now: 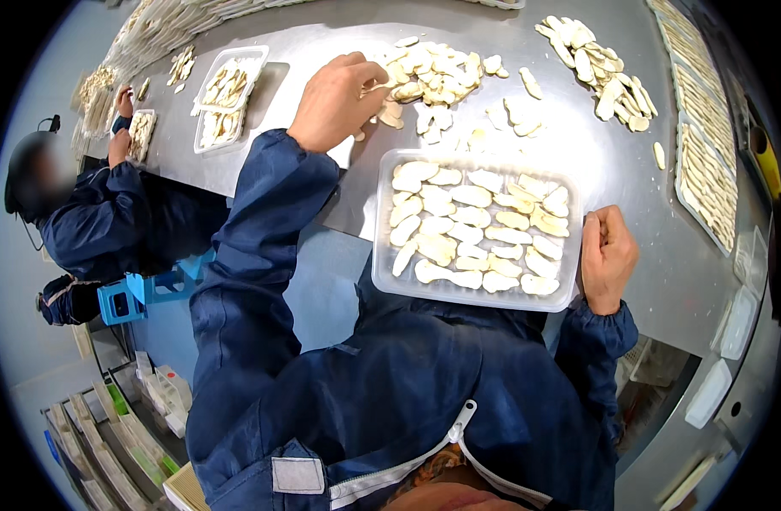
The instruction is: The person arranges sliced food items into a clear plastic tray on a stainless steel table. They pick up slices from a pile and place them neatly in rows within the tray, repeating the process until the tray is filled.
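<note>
My left hand (338, 102) is closed at the left edge of a loose pile of pale cream slices (433, 72), its fingertips on a slice. A translucent plastic tray (476, 301) holds several rows of flat slices at the table's front edge, above my lap. My right hand (605, 255) is curled against the tray's right side; what its fingertips hold is hidden. Another heap of slices (595, 64) lies at the upper right.
On the steel table (646, 289) stand small filled containers (224, 94) at left and long filled trays (697, 170) along the right. A co-worker (109, 213) in dark blue works at left, near a blue plastic stool (122, 302). Racks (101, 443) stand lower left.
</note>
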Demonstrator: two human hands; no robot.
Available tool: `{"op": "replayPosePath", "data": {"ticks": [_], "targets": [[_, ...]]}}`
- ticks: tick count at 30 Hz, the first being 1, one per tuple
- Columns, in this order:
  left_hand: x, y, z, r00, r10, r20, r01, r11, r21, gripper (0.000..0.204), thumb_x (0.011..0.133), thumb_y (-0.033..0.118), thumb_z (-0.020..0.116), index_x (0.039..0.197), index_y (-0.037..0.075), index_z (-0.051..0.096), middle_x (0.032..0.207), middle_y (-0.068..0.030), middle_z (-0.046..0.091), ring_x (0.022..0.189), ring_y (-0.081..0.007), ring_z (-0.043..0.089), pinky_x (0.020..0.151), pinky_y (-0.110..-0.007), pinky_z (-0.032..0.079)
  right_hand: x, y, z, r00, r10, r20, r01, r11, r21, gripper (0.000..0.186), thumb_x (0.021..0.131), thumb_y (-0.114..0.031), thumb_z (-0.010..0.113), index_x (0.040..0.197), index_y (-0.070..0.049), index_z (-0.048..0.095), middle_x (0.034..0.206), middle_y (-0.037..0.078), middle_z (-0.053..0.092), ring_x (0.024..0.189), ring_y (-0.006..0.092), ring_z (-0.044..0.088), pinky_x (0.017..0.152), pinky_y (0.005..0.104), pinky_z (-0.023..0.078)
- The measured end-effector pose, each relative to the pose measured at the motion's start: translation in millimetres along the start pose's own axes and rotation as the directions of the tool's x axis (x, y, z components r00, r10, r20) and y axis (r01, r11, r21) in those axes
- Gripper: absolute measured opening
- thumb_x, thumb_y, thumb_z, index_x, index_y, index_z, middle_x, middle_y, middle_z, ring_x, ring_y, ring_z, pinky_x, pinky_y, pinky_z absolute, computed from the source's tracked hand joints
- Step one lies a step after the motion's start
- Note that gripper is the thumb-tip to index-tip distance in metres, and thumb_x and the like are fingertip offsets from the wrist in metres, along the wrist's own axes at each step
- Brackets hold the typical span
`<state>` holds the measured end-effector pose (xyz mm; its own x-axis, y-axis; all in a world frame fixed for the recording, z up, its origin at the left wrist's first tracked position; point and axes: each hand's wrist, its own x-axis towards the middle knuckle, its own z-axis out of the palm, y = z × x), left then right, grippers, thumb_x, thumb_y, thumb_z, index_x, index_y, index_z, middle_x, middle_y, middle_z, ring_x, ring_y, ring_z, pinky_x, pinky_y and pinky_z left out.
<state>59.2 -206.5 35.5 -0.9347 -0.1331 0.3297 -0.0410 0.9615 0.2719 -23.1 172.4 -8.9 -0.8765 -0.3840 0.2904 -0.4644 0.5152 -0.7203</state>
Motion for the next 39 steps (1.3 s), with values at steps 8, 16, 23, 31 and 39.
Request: {"op": "replayPosePath", "data": {"ticks": [8, 16, 23, 31, 39], "targets": [[2, -26, 2, 0.989, -0.145, 0.016, 0.143, 0.988, 0.057, 0.024, 0.082, 0.024, 0.068, 0.091, 0.002, 0.073, 0.088, -0.0116, 0.065, 0.09, -0.0301, 0.06, 0.079, -0.04, 0.048, -2, -1, 0, 1.0, 0.016, -0.004, -0.016, 0.999, 0.031, 0.015, 0.09, -0.005, 0.061, 0.077, 0.0, 0.055, 0.057, 0.008, 0.049, 0.051, 0.0121, 0.043, 0.05, 0.03, 0.036], [-3, -33, 10, 0.991, -0.137, -0.002, 0.137, 0.99, -0.027, 0.022, 0.081, 0.022, 0.066, 0.087, 0.001, 0.069, 0.085, -0.0121, 0.065, 0.085, -0.0308, 0.061, 0.075, -0.041, 0.049, -1, -1, 0, 1.0, 0.006, 0.001, -0.006, 1.0, -0.02, 0.015, 0.09, -0.006, 0.061, 0.077, 0.0, 0.056, 0.057, 0.008, 0.047, 0.051, 0.0136, 0.042, 0.051, 0.031, 0.036], [0, -26, 16, 0.997, -0.043, -0.061, 0.048, 0.994, 0.095, 0.017, 0.077, 0.018, 0.065, 0.078, 0.001, 0.063, 0.08, -0.012, 0.064, 0.08, -0.0315, 0.06, 0.073, -0.042, 0.048, -1, -1, 0, 1.0, 0.018, -0.008, -0.019, 0.998, -0.058, 0.015, 0.09, -0.007, 0.061, 0.078, 0.0, 0.056, 0.059, 0.009, 0.05, 0.052, 0.0147, 0.045, 0.052, 0.0314, 0.038], [-20, -10, -4, 0.984, 0.003, -0.177, 0.005, 0.999, 0.045, 0.006, 0.077, 0.01, 0.067, 0.079, 0.004, 0.066, 0.075, -0.007, 0.063, 0.075, -0.0265, 0.06, 0.069, -0.039, 0.046, -2, -1, 0, 0.999, 0.038, -0.001, -0.038, 0.999, -0.033, 0.014, 0.09, -0.007, 0.061, 0.079, 0.0, 0.056, 0.059, 0.009, 0.051, 0.053, 0.0139, 0.045, 0.053, 0.031, 0.039], [-30, -15, -12, 0.991, -0.136, -0.019, 0.136, 0.991, 0.008, 0.024, 0.086, 0.017, 0.07, 0.103, 0.0, 0.071, 0.087, -0.0089, 0.063, 0.077, -0.0203, 0.059, 0.065, -0.032, 0.047, -2, 0, 0, 1.0, 0.012, -0.009, -0.012, 0.998, -0.055, 0.014, 0.089, -0.006, 0.062, 0.078, 0.0, 0.056, 0.059, 0.01, 0.05, 0.052, 0.0148, 0.045, 0.052, 0.0316, 0.038]]}}
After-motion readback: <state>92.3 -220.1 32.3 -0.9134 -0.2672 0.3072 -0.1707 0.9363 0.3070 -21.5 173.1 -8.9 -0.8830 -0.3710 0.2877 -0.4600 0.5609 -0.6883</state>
